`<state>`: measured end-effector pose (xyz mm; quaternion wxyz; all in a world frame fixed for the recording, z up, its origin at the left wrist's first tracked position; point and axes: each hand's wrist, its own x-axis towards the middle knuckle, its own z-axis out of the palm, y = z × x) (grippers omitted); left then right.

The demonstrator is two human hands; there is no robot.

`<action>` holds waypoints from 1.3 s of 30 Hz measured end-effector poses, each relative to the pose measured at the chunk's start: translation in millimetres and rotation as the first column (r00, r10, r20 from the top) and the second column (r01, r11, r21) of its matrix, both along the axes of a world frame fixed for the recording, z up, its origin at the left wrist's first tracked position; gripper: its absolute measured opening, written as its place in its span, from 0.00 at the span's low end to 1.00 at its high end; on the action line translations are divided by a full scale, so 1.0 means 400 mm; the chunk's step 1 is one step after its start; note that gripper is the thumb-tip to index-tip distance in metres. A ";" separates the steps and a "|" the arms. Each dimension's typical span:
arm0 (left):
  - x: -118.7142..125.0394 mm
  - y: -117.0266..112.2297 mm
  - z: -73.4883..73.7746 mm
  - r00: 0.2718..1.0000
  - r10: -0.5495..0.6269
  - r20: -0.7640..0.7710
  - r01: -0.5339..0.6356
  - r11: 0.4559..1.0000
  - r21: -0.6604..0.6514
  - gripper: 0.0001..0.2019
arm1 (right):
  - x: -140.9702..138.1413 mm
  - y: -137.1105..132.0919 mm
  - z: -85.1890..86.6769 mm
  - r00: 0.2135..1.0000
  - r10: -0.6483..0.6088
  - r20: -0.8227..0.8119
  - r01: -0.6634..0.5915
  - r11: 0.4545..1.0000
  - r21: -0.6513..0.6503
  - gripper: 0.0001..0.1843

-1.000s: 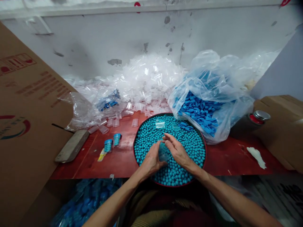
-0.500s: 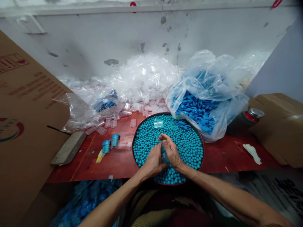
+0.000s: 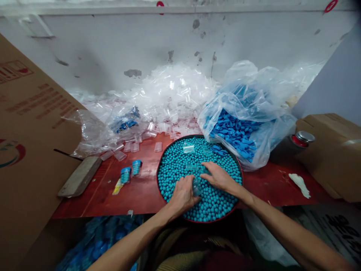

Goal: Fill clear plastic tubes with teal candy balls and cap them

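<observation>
A round tray with a dark red rim is filled with small turquoise balls. My left hand is closed around a clear plastic cup, held low over the balls at the tray's middle. To its right, my right hand reaches over the balls with thumb and fingers apart; whether its fingertips touch anything clear is hard to see. Another clear cup lies on the balls just beyond my hands, and one more farther back. Some blue clip-like plastic pieces rest at the tray's back right.
Two filled cups with blue rims stand left on the red table. Clear cups are heaped behind. A plastic bag of blue pieces sits back right, near a flask. Cardboard boxes flank both sides.
My right hand has moved right, away from my left hand, and its fingers have spread. My left hand keeps the clear cup in nearly the same place.
</observation>
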<state>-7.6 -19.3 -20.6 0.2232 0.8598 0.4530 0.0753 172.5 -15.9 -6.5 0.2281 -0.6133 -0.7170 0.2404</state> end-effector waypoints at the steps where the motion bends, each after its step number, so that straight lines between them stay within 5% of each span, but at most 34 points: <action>1: -0.002 -0.001 -0.001 1.000 -0.015 0.003 0.015 1.000 0.028 0.27 | 0.000 -0.001 0.000 0.992 0.037 0.119 -0.035 0.999 -0.022 0.24; 5: -0.010 0.000 -0.004 0.998 -0.036 0.052 0.031 0.996 0.087 0.23 | -0.006 0.017 -0.001 0.932 0.108 0.346 -0.081 0.993 -0.090 0.20; 12: -0.007 0.000 -0.010 0.964 -0.263 0.035 0.233 0.902 0.364 0.24 | 0.021 0.060 -0.003 0.990 0.093 0.106 -0.076 0.985 -0.153 0.24; 17: -0.017 0.009 -0.014 0.974 -0.220 0.049 0.197 0.937 0.290 0.26 | 0.016 0.047 -0.001 0.998 0.064 -0.029 -0.068 0.989 -0.132 0.26; 23: -0.026 0.008 -0.012 0.964 -0.263 0.028 0.242 0.919 0.313 0.26 | -0.011 0.011 -0.008 0.982 0.122 0.143 -0.111 0.991 -0.079 0.18; 28: -0.031 0.002 -0.001 0.951 -0.308 0.043 0.286 0.920 0.270 0.26 | 0.006 0.018 -0.001 0.978 0.092 -0.187 -0.101 0.994 -0.040 0.20; 30: -0.027 -0.002 0.011 0.966 -0.239 0.099 0.220 0.960 0.173 0.25 | 0.012 0.025 0.001 0.891 0.012 -0.453 -0.069 0.991 -0.110 0.18; 32: -0.017 -0.007 0.030 0.971 -0.141 0.191 0.137 0.990 0.035 0.26 | 0.002 0.026 0.000 0.703 -0.087 -0.706 -0.076 0.978 -0.196 0.14; 35: 0.003 -0.011 0.064 0.934 -0.026 0.357 0.079 0.988 -0.134 0.27 | -0.035 0.018 -0.007 0.451 -0.170 -0.876 -0.082 0.970 -0.230 0.12; 39: 0.009 -0.006 0.084 0.891 0.039 0.453 0.073 0.971 -0.228 0.24 | -0.075 0.002 -0.015 0.456 -0.204 -0.866 -0.056 0.965 -0.257 0.12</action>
